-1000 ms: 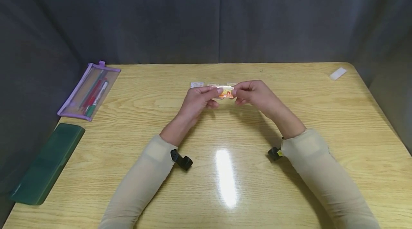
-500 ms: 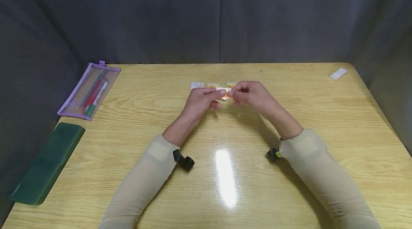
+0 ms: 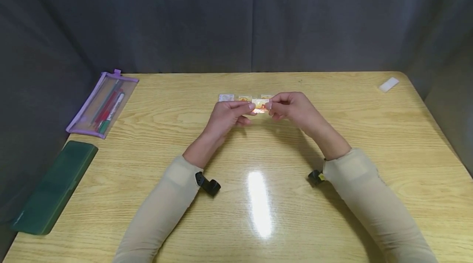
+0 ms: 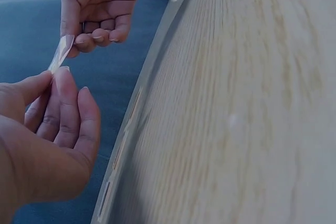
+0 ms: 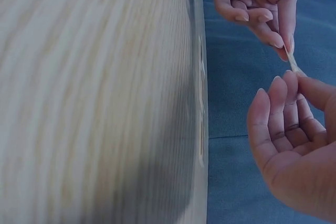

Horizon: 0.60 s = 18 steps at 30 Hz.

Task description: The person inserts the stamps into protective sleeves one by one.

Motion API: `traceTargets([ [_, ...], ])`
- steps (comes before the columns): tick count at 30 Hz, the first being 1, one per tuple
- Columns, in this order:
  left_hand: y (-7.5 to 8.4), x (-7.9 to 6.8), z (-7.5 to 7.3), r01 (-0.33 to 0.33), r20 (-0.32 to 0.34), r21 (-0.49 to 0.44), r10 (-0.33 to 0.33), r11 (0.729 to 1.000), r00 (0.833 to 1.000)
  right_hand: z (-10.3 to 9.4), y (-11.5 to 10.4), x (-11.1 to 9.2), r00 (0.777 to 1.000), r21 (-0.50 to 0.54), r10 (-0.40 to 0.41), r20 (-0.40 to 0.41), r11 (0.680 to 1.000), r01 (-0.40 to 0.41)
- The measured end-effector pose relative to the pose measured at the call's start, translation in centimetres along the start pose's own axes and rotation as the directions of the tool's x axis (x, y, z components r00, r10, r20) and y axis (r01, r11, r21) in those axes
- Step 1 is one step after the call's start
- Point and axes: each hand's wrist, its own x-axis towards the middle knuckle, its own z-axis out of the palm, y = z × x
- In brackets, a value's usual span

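Note:
Both hands hold one small, shiny sticker-like card [image 3: 260,106] with yellow and orange print, raised off the table. My left hand [image 3: 228,116] pinches its left end between thumb and fingers. The thumb and index finger of my right hand [image 3: 293,109] grip the right end. In the left wrist view the card [image 4: 61,53] looks thin and stands tilted between the fingertips. Behind the hands, a whitish small card [image 3: 226,97], a yellow-printed card [image 3: 244,98] and another yellowish card [image 3: 266,96] lie in a row, the latter two partly hidden.
A purple-edged mesh pouch [image 3: 85,125] with several pens lies at the table's far left. In front of it is a green case [image 3: 55,189]. A small white block [image 3: 389,84] sits near the back right corner. Dark curtains [image 3: 177,20] hang behind the wooden table [image 3: 288,213].
Half a second ago the hands came closer together and the card looked bent or tilted. Now they have drawn slightly apart, and its printed face shows flatter. Both hands keep hold of it.

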Motion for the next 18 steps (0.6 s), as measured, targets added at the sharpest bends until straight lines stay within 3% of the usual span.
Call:
traceTargets([
  [10,0.12,0.03,0.17,-0.009,-0.007,0.014,0.009,1.0,1.0,-0.33,0.37,-0.18,0.999,-0.002,-0.042,0.033,0.999,0.042],
  [18,0.13,0.5,0.53,-0.004,-0.024,0.056,0.006,0.998,1.0,-0.24,0.15,-0.02,0.999,0.074,-0.038,-0.008,0.997,0.038],
])
